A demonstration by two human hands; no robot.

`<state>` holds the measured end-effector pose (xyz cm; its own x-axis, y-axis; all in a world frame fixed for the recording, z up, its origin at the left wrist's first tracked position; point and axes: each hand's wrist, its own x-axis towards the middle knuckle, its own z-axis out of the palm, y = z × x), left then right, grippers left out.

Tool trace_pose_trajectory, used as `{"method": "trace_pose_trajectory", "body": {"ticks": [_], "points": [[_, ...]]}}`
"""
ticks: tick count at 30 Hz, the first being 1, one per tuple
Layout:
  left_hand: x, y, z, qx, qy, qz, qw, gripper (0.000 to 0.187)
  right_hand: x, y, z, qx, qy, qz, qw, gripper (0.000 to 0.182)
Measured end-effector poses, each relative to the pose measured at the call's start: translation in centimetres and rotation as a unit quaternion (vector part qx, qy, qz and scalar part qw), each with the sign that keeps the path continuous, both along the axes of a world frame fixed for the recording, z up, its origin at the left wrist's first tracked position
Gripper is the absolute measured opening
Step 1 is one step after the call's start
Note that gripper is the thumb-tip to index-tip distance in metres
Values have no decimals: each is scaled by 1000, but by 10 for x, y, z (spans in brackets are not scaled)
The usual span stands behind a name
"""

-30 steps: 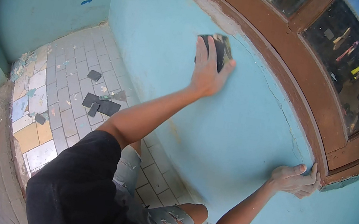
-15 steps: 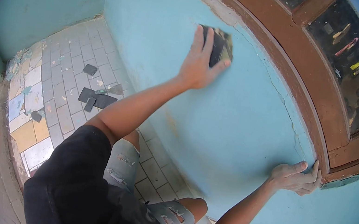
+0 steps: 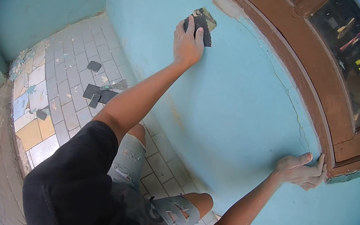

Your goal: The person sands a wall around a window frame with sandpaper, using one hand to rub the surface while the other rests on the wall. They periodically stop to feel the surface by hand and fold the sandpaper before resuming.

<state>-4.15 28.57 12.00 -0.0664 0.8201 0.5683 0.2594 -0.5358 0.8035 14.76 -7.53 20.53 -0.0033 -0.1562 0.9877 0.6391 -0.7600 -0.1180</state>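
My left hand (image 3: 187, 45) presses a dark, flat abrasive-looking sheet (image 3: 202, 25) against the light blue wall (image 3: 229, 97), its fingers spread over it. A worn, yellowish-green piece (image 3: 210, 18) shows at the sheet's upper right edge. What lies under my palm is hidden. Lower right, my right hand (image 3: 300, 171) rests on the wall beside the bottom corner of the brown wooden frame (image 3: 314, 98), fingers stretched out, thumb raised, holding nothing.
Dark flat pieces (image 3: 94, 93) and a scraper-like tool (image 3: 118, 85) lie on the tiled floor (image 3: 67, 109) at left, near another dark piece (image 3: 94, 66). A crack (image 3: 287, 89) runs along the wall below the frame. Paint flakes litter the floor.
My left hand has moved up and left along the wall with the dark sheet, which is now tilted differently. My right hand has stayed by the frame corner.
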Motion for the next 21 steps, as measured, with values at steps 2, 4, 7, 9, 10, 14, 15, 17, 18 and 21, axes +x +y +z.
{"method": "trace_pose_trajectory", "body": {"ticks": [2,4,7,9,10,14,15,17,18,21], "points": [[-4,5,0,18,-31,22,999,70,1,1,2,3,-8,2,1000,73],[-7,9,-7,39,-35,50,997,73,0,2,1,6,-15,1,1000,73],[-21,8,-4,21,-35,48,998,75,-2,2,1,18,-13,13,1000,78],[-34,8,1,-16,-32,20,999,73,0,2,1,20,-11,15,1000,77],[-41,13,3,-102,-74,-84,988,64,-1,2,1,19,-12,16,1000,77],[-63,8,6,-123,-232,-55,963,33,-2,-1,1,1,-11,8,1000,72],[-67,10,8,-122,-233,-54,963,33,-2,-1,1,-2,-7,7,1000,73],[-73,13,12,97,-280,101,950,25,-3,-1,1,1,-6,8,1000,73],[-69,16,17,190,-283,135,930,20,-3,0,2,3,-5,7,1000,73],[-54,14,26,178,-173,94,964,34,-2,1,2,7,-4,2,1000,73]]}}
